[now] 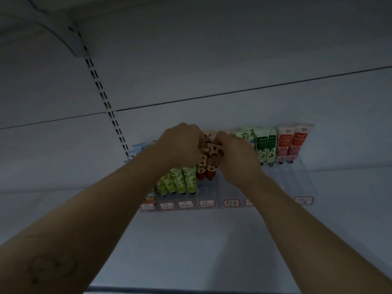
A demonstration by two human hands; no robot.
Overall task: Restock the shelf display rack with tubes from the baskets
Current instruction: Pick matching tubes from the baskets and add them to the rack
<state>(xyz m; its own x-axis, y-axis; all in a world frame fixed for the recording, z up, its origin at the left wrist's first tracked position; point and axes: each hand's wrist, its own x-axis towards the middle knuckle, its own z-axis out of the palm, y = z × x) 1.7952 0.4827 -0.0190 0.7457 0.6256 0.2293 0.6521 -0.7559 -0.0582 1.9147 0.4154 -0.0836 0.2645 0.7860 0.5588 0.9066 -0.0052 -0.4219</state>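
A clear display rack (305, 177) stands on the white shelf against the back wall, with lanes of upright tubes. My left hand (180, 143) and my right hand (235, 153) meet over the middle lane, both gripping red-spotted cream tubes (214, 150) held above the same kind of tubes (206, 169) standing in that lane. Yellow-green tubes (180, 179) fill the lanes to the left. Dark green tubes (265, 147) and red-pink tubes (291, 143) stand at the right. No basket is in view.
Price labels (206, 203) line the rack's front edge. The white shelf (191, 251) stretches in front of the rack. A slotted upright rail (104, 98) runs up the back wall at the left, with a shelf bracket (63, 37) above it.
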